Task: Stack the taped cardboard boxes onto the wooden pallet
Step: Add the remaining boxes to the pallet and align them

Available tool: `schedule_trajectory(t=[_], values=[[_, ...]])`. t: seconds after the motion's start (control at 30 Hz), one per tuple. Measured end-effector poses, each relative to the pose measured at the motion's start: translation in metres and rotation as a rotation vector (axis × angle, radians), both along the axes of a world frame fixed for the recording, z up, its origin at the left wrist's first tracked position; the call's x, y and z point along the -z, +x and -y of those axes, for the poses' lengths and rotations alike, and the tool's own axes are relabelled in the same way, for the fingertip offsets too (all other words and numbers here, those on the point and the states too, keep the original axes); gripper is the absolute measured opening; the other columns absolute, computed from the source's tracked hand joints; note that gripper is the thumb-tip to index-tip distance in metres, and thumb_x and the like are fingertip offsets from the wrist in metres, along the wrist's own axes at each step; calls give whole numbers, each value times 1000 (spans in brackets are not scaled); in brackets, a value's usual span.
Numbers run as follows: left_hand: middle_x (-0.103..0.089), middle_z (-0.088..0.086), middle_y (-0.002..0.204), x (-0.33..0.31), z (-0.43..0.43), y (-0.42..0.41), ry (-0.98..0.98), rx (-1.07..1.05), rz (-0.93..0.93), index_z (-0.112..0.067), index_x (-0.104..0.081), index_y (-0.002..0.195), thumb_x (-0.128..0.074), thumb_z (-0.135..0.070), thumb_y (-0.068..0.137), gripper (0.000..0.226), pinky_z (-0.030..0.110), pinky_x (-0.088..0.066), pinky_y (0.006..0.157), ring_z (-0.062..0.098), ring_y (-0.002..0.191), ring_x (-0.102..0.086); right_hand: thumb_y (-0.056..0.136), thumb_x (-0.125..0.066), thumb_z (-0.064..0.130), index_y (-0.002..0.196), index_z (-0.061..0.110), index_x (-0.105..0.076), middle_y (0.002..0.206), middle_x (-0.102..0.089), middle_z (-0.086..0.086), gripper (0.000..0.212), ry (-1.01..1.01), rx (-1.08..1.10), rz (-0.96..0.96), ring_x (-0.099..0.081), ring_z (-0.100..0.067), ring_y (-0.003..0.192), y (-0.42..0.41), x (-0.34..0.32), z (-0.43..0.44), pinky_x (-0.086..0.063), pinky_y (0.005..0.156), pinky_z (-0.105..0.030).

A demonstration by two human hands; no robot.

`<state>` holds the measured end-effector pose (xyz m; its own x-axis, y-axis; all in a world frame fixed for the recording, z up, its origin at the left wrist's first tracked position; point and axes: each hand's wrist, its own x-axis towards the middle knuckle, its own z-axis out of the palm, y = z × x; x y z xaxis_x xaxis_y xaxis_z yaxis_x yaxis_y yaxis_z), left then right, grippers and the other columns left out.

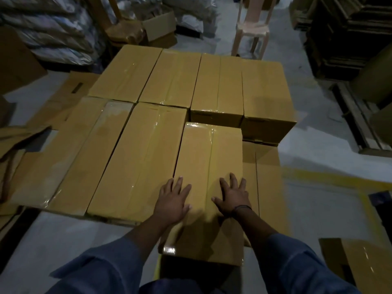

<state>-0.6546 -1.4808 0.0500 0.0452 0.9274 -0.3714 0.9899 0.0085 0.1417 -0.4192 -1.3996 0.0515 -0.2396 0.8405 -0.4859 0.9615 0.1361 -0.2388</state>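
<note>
— Blue cloth is closest to the camera: the left sleeve (pixel 101 262) and the right sleeve (pixel 297 264). What do the arms reach?

— Both go forward to one taped cardboard box (pixel 207 158). The left hand (pixel 172 201) and the right hand (pixel 233 198) lie flat on its top, on the near part.

— And the fingers (pixel 179 183)?

— Straight and spread, resting on the cardboard. They grip nothing. A dark wristband (pixel 241 207) is on the right wrist.

— Where is this box exactly?

— Directly under the fingers, with its long side pointing away from the person. Its near end comes closer to the person than the boxes beside it.

— What is around it?

— Just left of the left fingers lies a long box (pixel 137 158). I cannot tell if the two touch. Further left is a second long box (pixel 70 153). Beyond the fingertips stands a back row of boxes (pixel 169 77), and its right part rises above the far end of the box. Right of the right fingers, a lower box top (pixel 267 179) shows.

— And the wooden pallet?

— Under the boxes it is hidden. Far right of the fingers a wooden frame (pixel 356 128) lies on the floor, but I cannot tell what it is.

— Anything else?

— A pale chair (pixel 252 28) far beyond the fingers, a yellow floor line (pixel 318 177) to the right, and flattened cardboard (pixel 12 141) far to the left.
</note>
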Motion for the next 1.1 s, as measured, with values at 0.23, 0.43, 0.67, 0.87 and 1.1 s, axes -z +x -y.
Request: schedule_trajectory(t=[0.23,0.43,0.67,0.87,1.1], values=[[8,4,173,-5,85,25,-57,-152,-37,-26,-1,166,-43,-73,94,96,56,-18,123,49,155,3,89,-52,70,160,37,-5,168,20,1,91,-51,-221,1,20,-41,151,34,-1,84,-18,119,-61],[21,6,171,-16,131,34,-177,-148,-54,-23,12,164,-57,-85,79,126,59,-15,123,51,153,17,88,-60,65,161,35,-2,166,26,-1,98,-61,-341,27,25,-40,150,51,-6,145,-21,119,-61],[26,11,169,-22,135,25,-176,-100,-160,-29,7,164,-83,-53,80,126,57,-33,119,46,156,3,96,-63,42,159,36,-13,169,15,-3,81,-2,-366,18,18,-38,153,64,-8,168,-32,117,-54],[-1,26,169,-29,121,17,-157,-16,-288,-27,-1,164,-89,-46,73,127,51,-43,110,46,148,-26,95,-66,33,157,39,-21,169,10,-1,77,-18,-373,1,16,-38,153,62,-13,160,-35,117,-52],[-44,25,153,-40,103,15,-92,34,-345,-25,-22,161,-82,-38,84,99,38,-52,87,36,124,-59,98,-61,29,153,36,-31,168,-2,0,63,60,-346,-3,5,-36,154,56,-7,144,-36,117,-51]])
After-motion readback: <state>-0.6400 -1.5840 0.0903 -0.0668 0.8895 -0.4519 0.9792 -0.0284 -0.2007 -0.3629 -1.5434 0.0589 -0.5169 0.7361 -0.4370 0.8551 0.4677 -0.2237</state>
